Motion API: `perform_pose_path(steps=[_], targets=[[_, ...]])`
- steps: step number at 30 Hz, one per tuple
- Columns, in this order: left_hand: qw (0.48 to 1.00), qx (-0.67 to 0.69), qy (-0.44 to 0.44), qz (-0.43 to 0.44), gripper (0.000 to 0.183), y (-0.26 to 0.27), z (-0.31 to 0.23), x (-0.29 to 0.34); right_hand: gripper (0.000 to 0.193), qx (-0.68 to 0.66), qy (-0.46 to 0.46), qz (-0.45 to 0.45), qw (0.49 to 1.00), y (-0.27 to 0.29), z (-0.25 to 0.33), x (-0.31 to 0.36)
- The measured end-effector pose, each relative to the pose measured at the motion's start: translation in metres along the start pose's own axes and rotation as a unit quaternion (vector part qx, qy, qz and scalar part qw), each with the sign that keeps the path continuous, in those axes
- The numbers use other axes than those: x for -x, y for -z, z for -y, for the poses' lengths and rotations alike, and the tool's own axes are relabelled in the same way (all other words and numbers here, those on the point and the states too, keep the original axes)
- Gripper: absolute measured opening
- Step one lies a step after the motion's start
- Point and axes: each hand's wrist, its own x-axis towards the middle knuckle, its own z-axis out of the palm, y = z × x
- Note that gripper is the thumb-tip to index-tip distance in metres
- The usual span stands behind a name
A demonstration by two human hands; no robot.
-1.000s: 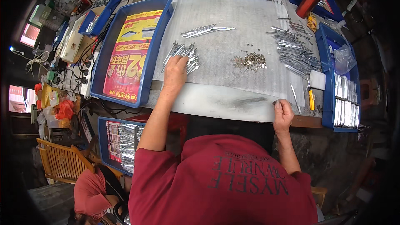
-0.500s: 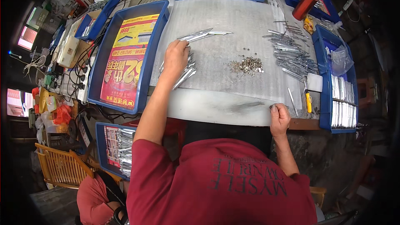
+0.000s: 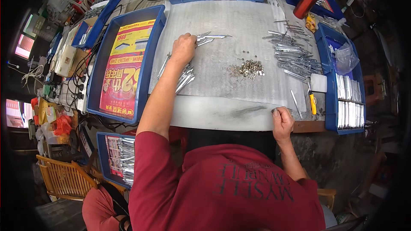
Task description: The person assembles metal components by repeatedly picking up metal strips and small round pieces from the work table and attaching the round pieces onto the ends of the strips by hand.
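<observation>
My left hand (image 3: pixel 184 48) is at the near-left end of a small group of slim silver metal strips (image 3: pixel 209 37). Its fingers are curled, and their tips are hidden, so what they grip cannot be made out. Beneath that wrist lies another bunch of strips (image 3: pixel 185 79). My right hand (image 3: pixel 283 124) is at the table's front edge, thumb and fingers pinched together; something small and dark may show at the tips. Between the hands is a pile of tiny round metal parts (image 3: pixel 250 69). A larger heap of strips (image 3: pixel 295 55) spreads to the right.
On the left stands a blue tray (image 3: pixel 144 66) lined with printed paper. At right, another blue tray (image 3: pixel 329 98) has stacked strips and a plastic bag. A yellow-handled tool (image 3: pixel 313 104), white block (image 3: pixel 318 83) and red cylinder (image 3: pixel 307 1) are nearby. Someone's leg (image 3: pixel 98 209) shows lower left.
My left hand has moved slightly away from me and rightward, over the end of the far strips. The right hand keeps its pinch at the table edge. The whole view has shifted a little.
</observation>
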Motion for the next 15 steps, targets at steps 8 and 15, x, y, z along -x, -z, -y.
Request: perform_pose_path(steps=[8, 15], targets=[[0.982, 0.149, -0.012, -0.119, 0.005, 0.042, -0.036, 0.030, 0.010, -0.002, -0.010, 0.003, 1.000, 0.001, 0.000, 0.001], [0.853, 0.506, 0.078, 0.099, 0.007, 0.045, -0.116, 0.121, 0.009, 0.000, -0.035, 0.010, 0.999, -0.002, 0.004, -0.002]])
